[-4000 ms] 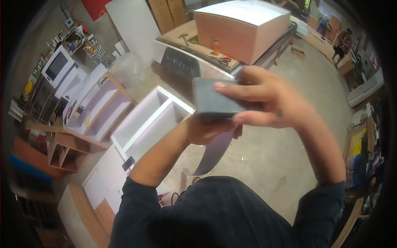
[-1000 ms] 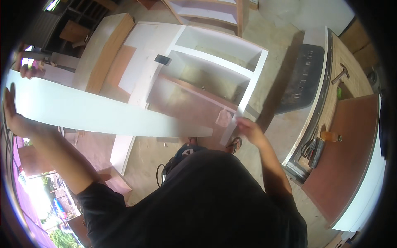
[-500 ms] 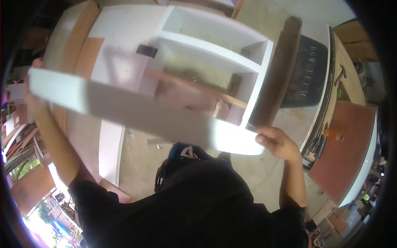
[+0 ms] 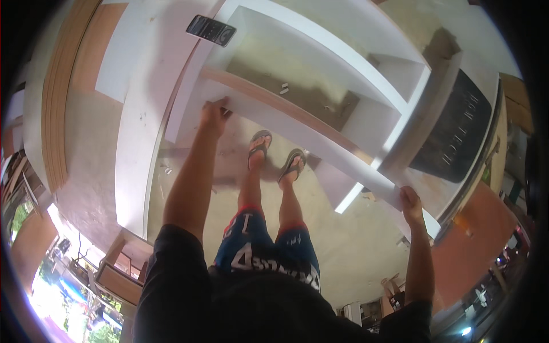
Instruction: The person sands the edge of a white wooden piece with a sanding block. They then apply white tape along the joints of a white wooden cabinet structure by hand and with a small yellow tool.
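A long white board slants across in front of me, its right end nearer to me than its left. My left hand is closed on the board near its left end, fingers partly hidden. Toward the other end, my right hand grips it with the thumb on the near side. The board lies along the brown-edged divider of a white open cabinet frame; whether they touch, I cannot tell. The right end of the board sticks out past the frame's side.
A phone lies at the frame's left corner. Long white panels and brown boards are on the left. To the right are a black mat and a reddish-brown panel. My sandalled feet stand beside the frame's near part.
The board has moved away from me and down to the cabinet frame. My left hand has come inward from the far left; my right hand has shifted slightly right. My view has moved closer to the frame.
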A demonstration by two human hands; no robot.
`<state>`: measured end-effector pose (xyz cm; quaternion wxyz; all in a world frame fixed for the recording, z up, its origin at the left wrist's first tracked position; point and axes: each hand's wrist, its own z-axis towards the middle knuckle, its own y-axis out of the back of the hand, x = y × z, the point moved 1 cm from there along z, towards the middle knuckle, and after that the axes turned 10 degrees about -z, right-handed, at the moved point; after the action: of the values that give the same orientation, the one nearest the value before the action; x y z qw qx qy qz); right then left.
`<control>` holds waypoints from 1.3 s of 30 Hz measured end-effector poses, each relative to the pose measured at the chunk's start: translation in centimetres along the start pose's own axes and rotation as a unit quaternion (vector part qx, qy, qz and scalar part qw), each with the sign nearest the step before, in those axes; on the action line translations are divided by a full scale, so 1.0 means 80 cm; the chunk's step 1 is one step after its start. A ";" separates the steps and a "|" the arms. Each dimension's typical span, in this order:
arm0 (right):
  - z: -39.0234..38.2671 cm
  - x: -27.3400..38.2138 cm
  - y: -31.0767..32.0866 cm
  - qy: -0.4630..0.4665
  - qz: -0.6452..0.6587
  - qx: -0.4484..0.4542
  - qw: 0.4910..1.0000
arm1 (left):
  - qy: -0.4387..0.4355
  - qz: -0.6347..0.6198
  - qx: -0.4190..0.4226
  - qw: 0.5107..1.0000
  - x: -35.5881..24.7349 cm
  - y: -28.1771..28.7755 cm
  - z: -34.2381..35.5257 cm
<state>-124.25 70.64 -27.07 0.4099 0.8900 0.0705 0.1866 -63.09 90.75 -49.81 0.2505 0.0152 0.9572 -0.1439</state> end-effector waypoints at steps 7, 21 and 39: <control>0.085 0.078 -0.073 -0.019 -0.019 0.034 0.999 | -0.099 -0.010 0.003 0.995 0.001 0.016 0.053; 0.092 0.058 -0.065 -0.022 -0.007 0.017 1.000 | -0.108 0.276 -0.036 0.954 0.003 0.020 0.065; 0.113 0.032 -0.056 -0.048 0.013 0.030 0.998 | -0.150 0.102 -0.128 0.975 -0.022 -0.009 0.089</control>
<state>-118.28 67.91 -35.11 0.3835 0.9107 0.0445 0.1470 -58.23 88.15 -54.71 0.4040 0.0584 0.9129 0.0059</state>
